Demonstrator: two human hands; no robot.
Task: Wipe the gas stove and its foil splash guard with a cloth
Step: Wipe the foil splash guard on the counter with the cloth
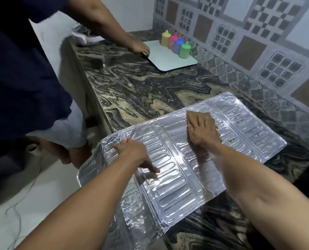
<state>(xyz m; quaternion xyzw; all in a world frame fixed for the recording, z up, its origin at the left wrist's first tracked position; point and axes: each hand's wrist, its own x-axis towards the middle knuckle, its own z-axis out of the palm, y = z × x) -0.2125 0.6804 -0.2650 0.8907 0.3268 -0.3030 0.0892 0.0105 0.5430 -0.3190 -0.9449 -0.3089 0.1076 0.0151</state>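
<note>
Right hand [202, 129] presses flat on a tan cloth [207, 117], fingers straight, on the foil splash guard [171, 179] lying across the marble counter [132, 83]. Left hand [134, 155] seems spread flat, steadying the foil's near panel.

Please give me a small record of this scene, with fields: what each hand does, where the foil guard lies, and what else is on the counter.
left hand: flat on the foil splash guard, holding it down
right hand: pressing a brown cloth on the guard
guard: lying flat on the marble counter, one end over its edge
tray: white, four coloured bottles on it
second person's hand: at the tray's edge
stove: not in view
</note>
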